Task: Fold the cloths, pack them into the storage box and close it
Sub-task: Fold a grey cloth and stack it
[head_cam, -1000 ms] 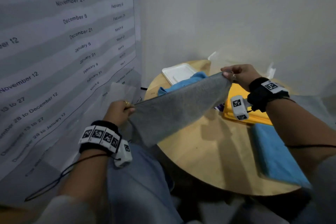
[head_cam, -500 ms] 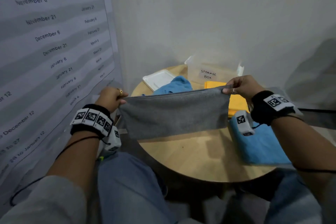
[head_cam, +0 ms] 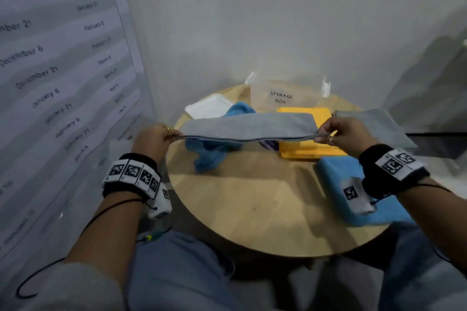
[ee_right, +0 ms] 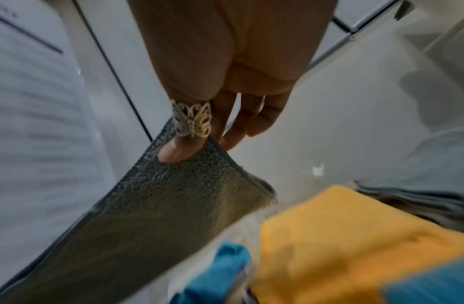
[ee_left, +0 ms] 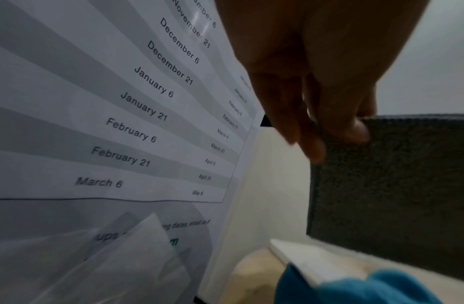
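Observation:
A grey cloth is stretched in the air between my hands, above the round wooden table. My left hand pinches its left end, seen close in the left wrist view. My right hand pinches the right end, thumb on top. The clear storage box, labelled and uncovered, stands at the table's back. A crumpled blue cloth lies under the grey one. A folded yellow cloth, a folded blue cloth and a folded grey cloth lie on the right.
The box's white lid lies at the back left of the table. A large printed poster covers the wall on my left, close to my left hand. A pale wall stands right behind the table. My knees sit under the table's near edge.
The grey cloth hung down as a wide sheet before; its lower part has swung up and away, and it now lies nearly level between my hands. Both hands kept their pinch.

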`<state>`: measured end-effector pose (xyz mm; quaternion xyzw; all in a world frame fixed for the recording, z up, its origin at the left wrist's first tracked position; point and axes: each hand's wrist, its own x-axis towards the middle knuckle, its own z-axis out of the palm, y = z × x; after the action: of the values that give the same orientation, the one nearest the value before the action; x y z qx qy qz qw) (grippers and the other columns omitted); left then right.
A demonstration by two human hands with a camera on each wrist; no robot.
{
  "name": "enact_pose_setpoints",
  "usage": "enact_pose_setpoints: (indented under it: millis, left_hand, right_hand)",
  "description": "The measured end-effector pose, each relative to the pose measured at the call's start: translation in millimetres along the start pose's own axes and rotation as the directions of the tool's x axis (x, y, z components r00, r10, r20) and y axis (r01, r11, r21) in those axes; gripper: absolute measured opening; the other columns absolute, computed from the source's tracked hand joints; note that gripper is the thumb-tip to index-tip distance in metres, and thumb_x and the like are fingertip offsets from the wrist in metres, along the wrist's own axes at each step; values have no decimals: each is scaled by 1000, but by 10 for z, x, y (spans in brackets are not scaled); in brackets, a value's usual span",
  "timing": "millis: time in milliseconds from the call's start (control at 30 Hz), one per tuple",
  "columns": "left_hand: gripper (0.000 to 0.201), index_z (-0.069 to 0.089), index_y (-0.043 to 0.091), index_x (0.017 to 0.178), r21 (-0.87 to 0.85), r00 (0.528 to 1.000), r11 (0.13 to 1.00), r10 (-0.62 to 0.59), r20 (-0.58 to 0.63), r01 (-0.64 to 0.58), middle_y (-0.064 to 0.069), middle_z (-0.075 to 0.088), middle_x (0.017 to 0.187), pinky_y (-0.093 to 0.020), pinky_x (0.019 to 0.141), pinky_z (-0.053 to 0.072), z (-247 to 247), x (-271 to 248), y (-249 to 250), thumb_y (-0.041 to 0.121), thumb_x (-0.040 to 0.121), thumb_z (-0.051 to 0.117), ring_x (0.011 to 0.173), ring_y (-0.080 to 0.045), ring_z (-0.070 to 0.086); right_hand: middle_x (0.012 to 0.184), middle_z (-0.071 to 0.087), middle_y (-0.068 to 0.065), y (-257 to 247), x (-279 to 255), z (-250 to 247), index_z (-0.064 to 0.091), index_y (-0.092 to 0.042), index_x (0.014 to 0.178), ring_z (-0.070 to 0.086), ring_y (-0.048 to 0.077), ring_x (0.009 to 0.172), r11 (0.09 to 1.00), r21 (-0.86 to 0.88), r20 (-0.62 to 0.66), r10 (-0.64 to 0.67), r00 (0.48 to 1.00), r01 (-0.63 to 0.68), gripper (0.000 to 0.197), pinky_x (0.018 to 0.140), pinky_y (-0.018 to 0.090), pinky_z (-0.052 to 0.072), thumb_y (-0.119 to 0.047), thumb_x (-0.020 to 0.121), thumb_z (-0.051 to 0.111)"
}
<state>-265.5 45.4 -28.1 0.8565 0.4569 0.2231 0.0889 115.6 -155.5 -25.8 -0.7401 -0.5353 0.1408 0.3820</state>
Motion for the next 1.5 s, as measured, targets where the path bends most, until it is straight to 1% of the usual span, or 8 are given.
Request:
enact_pose_setpoints:
  millis: [100,233,300,467,633,900,1233,1500]
  left_hand:
    - [23,70,5,109,78,948,995,-80,309,58,-19,67,111,-38,93,46,335,-258,-190,4,87,62,105,-34,61]
    - [31,59,3,122,455,617,887,-317,720,-75,-13,57,128,-29,91,45,596,-561,-210,10,93,52,109,-27,56]
    - [34,57,5,125,472,646,878,-317,695,-77,-12,55,130,-31,91,45,619,-537,-135,19,95,50,110,-26,55]
    - [46,35,15,143,379,803,904,-72,591,-198,-15,27,150,-40,113,26,1049,-257,394,18,98,40,138,-32,27]
    - [58,0,26,151,330,704,928,-117,700,-174,-11,-11,158,-51,117,-2,1813,-381,935,29,101,28,144,-36,-11]
    - [82,-14,31,148,299,599,952,-276,751,64,-6,-31,153,-55,113,-6,1672,-479,439,64,90,34,141,-32,-25]
    - [61,43,-1,133,136,761,834,-545,351,534,-21,38,139,-35,96,39,1195,-684,-78,31,86,65,121,-34,45]
    - [51,55,-2,120,-191,681,682,-581,446,706,-20,60,119,-40,92,48,1122,-620,-161,31,84,68,105,-35,58]
  right_hand:
    - [70,66,5,220,-433,398,66,-18,67,62,15,67,966,-255,201,10,979,43,21,61,18,37,-2,69,78]
    - [100,68,5,415,-878,830,70,-14,99,63,22,100,824,-566,521,331,787,29,22,78,21,42,-13,77,69]
    - [99,63,-1,306,-917,871,68,-19,103,60,18,98,826,-564,545,391,741,-21,32,81,25,44,-37,77,72]
    - [136,47,16,-115,-524,1214,57,-7,123,48,29,121,932,-353,178,149,973,-78,34,99,33,35,-20,93,48]
    - [154,-27,2,-151,-496,1882,-5,-38,147,-19,39,142,803,-540,425,520,741,-253,63,110,67,7,-49,96,31]
    - [147,-40,-8,289,-698,1562,-23,-49,139,-34,32,137,727,-622,471,643,604,-289,86,102,76,-2,-79,79,31]
    - [158,-7,4,191,-845,1515,17,-26,147,-11,30,145,855,-485,317,368,874,-184,63,116,51,-3,-30,92,49]
    - [151,-35,2,52,-833,1790,-15,-46,143,-31,36,137,782,-605,505,523,686,-150,74,106,68,-13,-66,88,32]
